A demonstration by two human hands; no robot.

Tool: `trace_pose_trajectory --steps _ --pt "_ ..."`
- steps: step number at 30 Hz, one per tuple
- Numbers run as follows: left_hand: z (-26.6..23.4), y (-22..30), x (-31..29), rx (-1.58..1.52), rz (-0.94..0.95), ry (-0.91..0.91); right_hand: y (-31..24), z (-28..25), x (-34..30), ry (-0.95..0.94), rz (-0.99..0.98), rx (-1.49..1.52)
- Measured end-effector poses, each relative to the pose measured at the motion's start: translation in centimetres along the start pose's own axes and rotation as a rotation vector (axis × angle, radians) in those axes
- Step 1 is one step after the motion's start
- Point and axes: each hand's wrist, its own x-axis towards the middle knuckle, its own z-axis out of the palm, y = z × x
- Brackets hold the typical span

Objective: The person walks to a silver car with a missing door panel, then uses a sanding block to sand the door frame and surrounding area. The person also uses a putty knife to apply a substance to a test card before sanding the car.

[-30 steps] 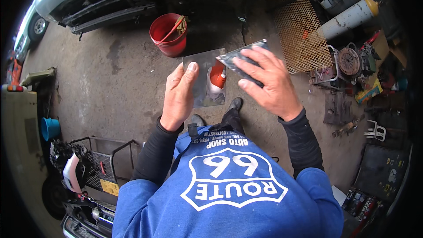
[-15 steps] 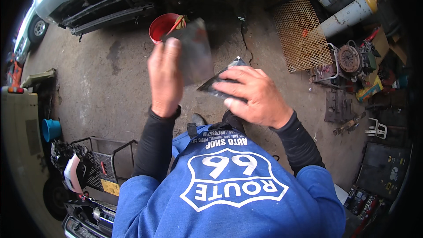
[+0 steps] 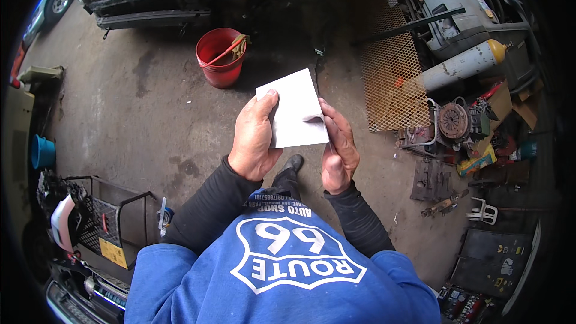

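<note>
A white, roughly square sheet of paper [image 3: 294,105] is held up in front of my chest, its face turned up. My left hand [image 3: 253,135] grips its left side, thumb on top and fingers hidden beneath. My right hand [image 3: 341,150] closes on the right edge, fingers bent along it and thumb low. Near that edge the sheet has a small raised curl or fold. Whether a second piece lies under the sheet is hidden.
A red bucket [image 3: 219,66] with a red-handled tool and a cloth or glove stands ahead on concrete. To the right are an expanded-metal mesh panel [image 3: 393,72], a grey gas cylinder [image 3: 459,67] and a clutch part [image 3: 454,121]. A black metal basket [image 3: 129,213] stands at left.
Earlier, each hand held a separate dark sheet-like piece, blurred by motion. Now both hands are on one white-faced sheet, and the view has shifted so that the bucket shows more fully.
</note>
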Motion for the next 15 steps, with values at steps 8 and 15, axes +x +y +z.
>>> trace_pose_trajectory --steps 8,15 --pt "-0.7 1.4 -0.4 0.116 0.055 -0.013 0.1 -5.4 1.0 -0.341 0.127 -0.615" --pt "-0.8 0.9 -0.3 0.238 0.353 -0.107 -5.3 -3.4 3.7 -0.359 -0.026 -0.775"
